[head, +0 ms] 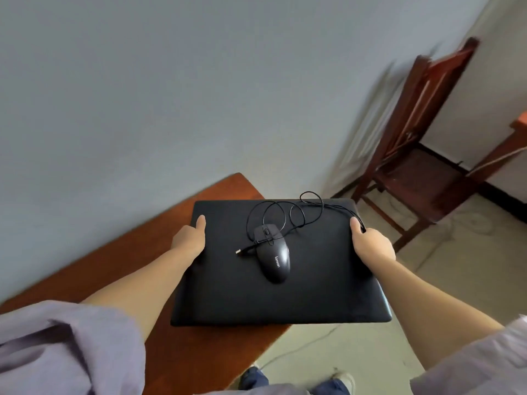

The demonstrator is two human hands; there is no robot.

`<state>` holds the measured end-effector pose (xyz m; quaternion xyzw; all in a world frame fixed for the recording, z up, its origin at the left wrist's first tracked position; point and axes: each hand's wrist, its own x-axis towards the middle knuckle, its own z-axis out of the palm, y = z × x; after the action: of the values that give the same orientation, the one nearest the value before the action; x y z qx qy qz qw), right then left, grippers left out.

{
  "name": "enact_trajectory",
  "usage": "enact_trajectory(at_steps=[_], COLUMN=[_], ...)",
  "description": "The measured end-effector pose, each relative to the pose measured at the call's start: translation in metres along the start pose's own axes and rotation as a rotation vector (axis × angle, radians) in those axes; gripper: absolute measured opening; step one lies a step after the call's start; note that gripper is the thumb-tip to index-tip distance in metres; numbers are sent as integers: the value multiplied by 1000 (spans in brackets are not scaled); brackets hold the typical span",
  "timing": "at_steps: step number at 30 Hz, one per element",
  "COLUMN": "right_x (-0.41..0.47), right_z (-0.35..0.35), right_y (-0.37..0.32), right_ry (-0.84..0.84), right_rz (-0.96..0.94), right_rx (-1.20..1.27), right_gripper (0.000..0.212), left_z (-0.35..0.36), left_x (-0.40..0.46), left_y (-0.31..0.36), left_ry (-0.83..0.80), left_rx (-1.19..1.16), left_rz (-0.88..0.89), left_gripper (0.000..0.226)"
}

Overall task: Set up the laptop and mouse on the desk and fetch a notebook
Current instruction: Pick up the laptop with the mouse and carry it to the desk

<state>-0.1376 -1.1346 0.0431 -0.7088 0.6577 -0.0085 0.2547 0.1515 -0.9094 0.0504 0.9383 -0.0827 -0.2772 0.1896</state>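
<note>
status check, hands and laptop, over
Left hand and right hand grip closed laptop by its sides. Mouse rides on lid, cable looped. Desk below.

light: soft, even daylight | blur: chair point(422, 132) smeared | edges: wide-angle bending | glare: none

Bare desk point(182, 352) beside wall point(142, 95)

You had a reddish-brown wooden desk point(216, 195) in front of you, set against the grey wall, its far corner rounded. A closed black laptop point(273, 297) sat over its right part, jutting past the desk's right edge above the pale floor point(342, 352). Whether it rested on the wood or was held above it could not be told.
</note>
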Motion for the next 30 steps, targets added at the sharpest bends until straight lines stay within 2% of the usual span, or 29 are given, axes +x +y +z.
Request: enact_trajectory(at_steps=[7, 12, 16, 25, 30], right_x=[20, 34, 47, 107, 182], right_z=[-90, -160, -202, -265, -319], right_y=[196, 334, 426, 549, 593], right_ry=[137, 202, 251, 281, 345], right_rz=[337, 502, 617, 781, 819], right_rx=[106, 132, 141, 229, 257], right_gripper=[70, 63, 72, 77, 77], left_z=[131, 243, 320, 448, 514], left_x=[-80, -170, -232, -299, -318], left_y=[171, 269, 334, 473, 585], left_ry=[-204, -325, -391, -426, -457], left_rx=[164, 253, 304, 453, 479], left_rz=[281, 381, 457, 663, 772], left_gripper=[75, 73, 73, 73, 71])
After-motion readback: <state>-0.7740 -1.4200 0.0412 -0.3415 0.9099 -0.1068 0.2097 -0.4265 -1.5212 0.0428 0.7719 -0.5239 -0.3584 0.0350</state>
